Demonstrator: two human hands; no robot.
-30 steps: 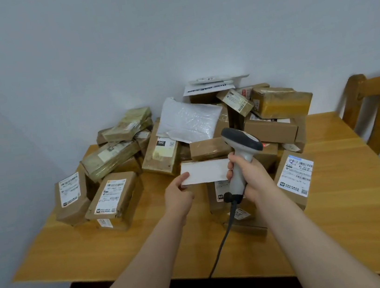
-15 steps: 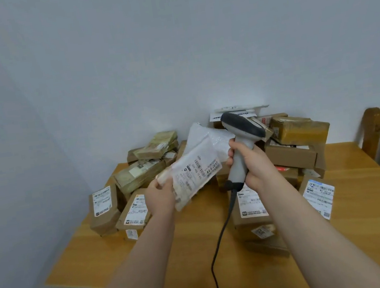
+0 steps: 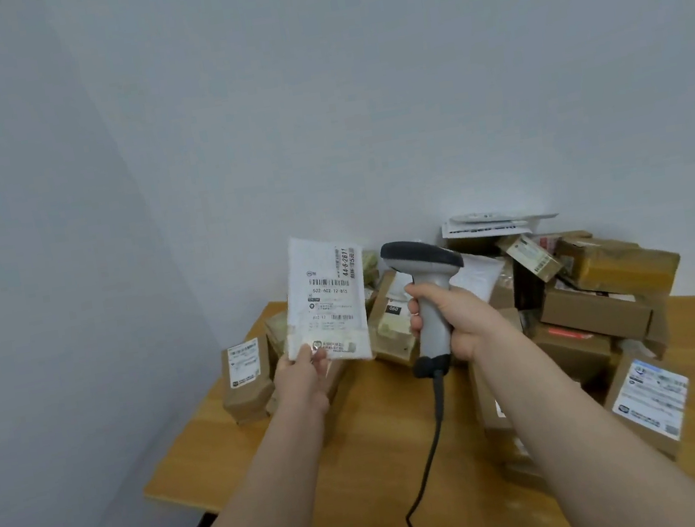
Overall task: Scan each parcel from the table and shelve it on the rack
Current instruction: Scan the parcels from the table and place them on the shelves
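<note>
Overall — parcels (image 3: 593, 309) on wooden table (image 3: 373, 429), pale walls (image 3: 312, 89).

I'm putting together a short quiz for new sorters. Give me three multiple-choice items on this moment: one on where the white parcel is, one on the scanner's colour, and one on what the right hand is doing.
1. Where is the white parcel?
A. Flat on the floor
B. Held up by the left hand
C. On a shelf of the rack

2. What colour is the scanner?
A. Grey with a dark head
B. Red
C. Yellow

3. What is the right hand doing?
A. Hanging open at the person's side
B. Holding a pen
C. Gripping the scanner's handle

Answers:
1 B: the left hand pinches its lower corner, lifted clear of the table, label towards the camera.
2 A: the handle is pale grey and the cap is dark.
3 C: the fingers curl round the handle.
</note>
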